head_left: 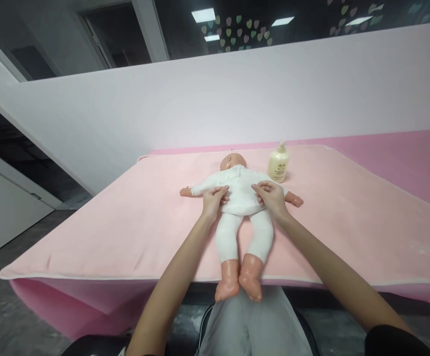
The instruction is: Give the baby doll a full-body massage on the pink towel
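Note:
A baby doll point(233, 160) lies on its back, its feet toward me and hanging slightly past the table's front edge. It wears a white long-sleeved shirt point(240, 193) and white trousers point(227, 237); its hands and feet are bare. My left hand point(215, 201) pinches the shirt at the side of the belly on the left. On the opposite side, my right hand point(272, 198) also has thumb and fingers closed on the shirt's edge. The cloth between the fingertips is mostly hidden.
A pale yellow pump bottle point(278, 164) stands beside the doll's shoulder on the right. The table bears a pink blanket point(125, 222) over a darker pink cover point(415, 168). Behind it rises a white partition point(237, 99) with dark glass above. My grey-trousered legs are under the front edge.

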